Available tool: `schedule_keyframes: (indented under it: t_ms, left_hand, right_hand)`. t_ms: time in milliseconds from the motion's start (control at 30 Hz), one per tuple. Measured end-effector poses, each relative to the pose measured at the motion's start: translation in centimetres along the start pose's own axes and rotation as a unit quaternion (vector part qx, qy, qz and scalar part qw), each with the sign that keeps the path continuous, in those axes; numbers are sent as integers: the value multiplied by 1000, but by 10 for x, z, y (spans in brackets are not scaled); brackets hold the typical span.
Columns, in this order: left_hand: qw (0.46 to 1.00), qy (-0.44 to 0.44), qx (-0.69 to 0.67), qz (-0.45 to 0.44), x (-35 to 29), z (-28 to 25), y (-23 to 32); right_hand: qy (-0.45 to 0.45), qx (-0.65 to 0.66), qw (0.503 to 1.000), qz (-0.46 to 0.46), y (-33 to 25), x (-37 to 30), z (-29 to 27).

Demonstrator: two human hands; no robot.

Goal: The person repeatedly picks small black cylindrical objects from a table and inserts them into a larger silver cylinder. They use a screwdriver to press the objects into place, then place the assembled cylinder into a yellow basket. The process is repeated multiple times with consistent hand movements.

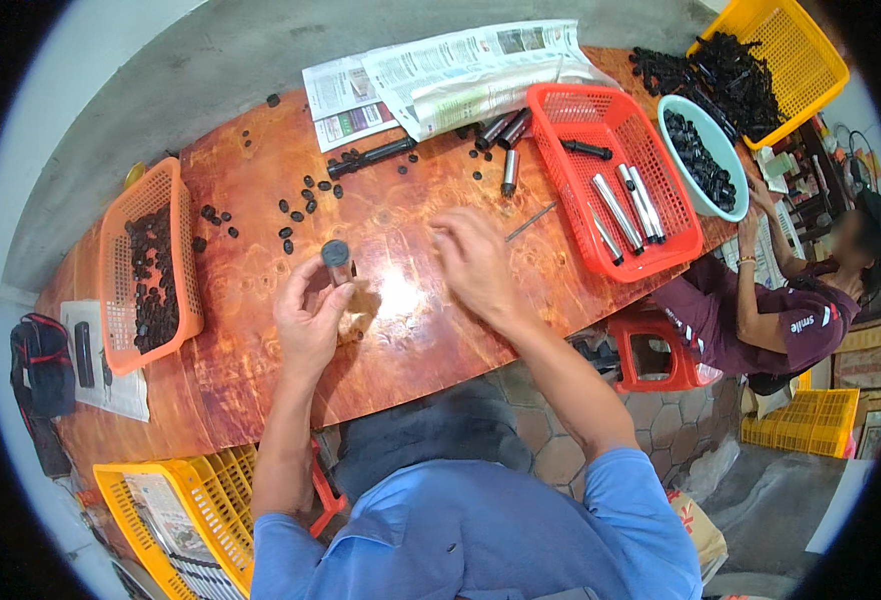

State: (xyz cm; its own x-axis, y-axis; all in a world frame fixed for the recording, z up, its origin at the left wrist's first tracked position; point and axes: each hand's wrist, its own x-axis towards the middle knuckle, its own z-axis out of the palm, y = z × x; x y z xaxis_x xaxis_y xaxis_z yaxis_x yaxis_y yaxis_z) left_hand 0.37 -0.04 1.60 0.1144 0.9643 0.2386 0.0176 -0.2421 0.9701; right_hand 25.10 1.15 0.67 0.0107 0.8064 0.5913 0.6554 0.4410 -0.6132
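Note:
My left hand [309,315] grips a short tube [338,268] between thumb and fingers. Its round dark end faces up, and its lower part is hard to make out. To the right, over the glossy wooden table [380,375], my right hand [472,262] hovers with its fingers loosely bent and apart, nothing visible in them. A thin metal rod [531,222] lies just beyond that hand. Several small black caps [297,216] are scattered past my left hand. A short silver tube with black ends [509,173] stands farther back.
An orange basket [192,290] of black pieces sits at left. On the right are a red basket [685,232] with silver tubes, a pale blue bowl [667,103] and a yellow crate [818,62]. Newspapers [480,65] lie at the back. A co-worker [760,310] reaches toward the bowl.

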Motion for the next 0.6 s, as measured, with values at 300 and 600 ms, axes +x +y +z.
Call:
schedule_keyframes:
  t_ms: [300, 600]
  left_hand:
    - [995, -34, -79, -56, 5, 14, -1]
    - [977, -68, -173, -103, 3, 21, -45]
  right_hand:
    - [-57, -180, 980, 55, 6, 8, -99]
    - [-155, -370, 881, 250, 65, 86, -43]
